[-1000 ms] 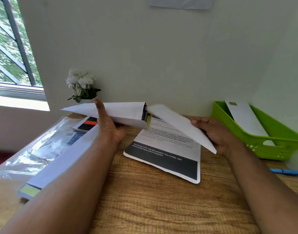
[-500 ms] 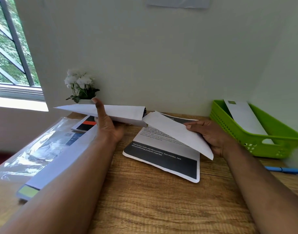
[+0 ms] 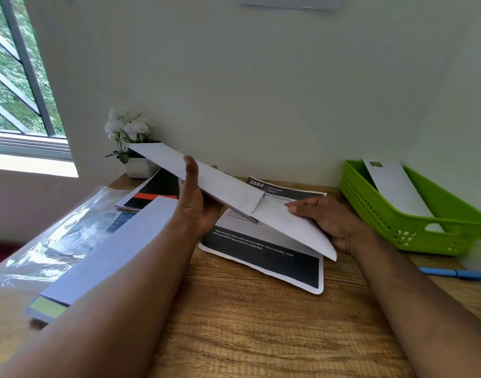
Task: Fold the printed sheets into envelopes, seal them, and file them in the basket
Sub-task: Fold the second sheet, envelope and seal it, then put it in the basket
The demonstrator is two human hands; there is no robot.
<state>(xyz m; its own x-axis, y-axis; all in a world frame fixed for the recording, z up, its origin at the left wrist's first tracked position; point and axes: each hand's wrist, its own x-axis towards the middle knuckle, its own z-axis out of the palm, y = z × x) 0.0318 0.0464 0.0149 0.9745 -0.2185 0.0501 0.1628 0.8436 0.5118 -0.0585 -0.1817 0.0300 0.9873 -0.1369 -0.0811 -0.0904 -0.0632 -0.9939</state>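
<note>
Envelope [image 3: 206, 178], long and white, hangs tilted in the air above the middle of the tabletop [image 3: 247, 323], its far end raised toward the back left corner and its open mouth lower, toward the right. The left hand [image 3: 198, 205] grips it from below, thumb laid upright across its near face and fingers curled behind. A folded sheet [image 3: 296, 227] sits partly inside that mouth, the rest sloping down to the right, where the right hand [image 3: 329, 219] pinches it with thumb on top and fingers underneath. Beneath both lies a printed sheet [image 3: 263, 257] with black bands, flat on the tabletop near its back edge. At the right edge stands a green basket [image 3: 397, 225] with one white envelope [image 3: 392, 186] leaning inside, and a blue pen [image 3: 454, 274] lies in front of it. Along the left edge rest a stack of envelopes [image 3: 105, 255], a clear plastic sleeve [image 3: 43, 241] and a dark booklet [image 3: 154, 192]; a small pot of white flowers [image 3: 130, 143] occupies the back left corner.
</note>
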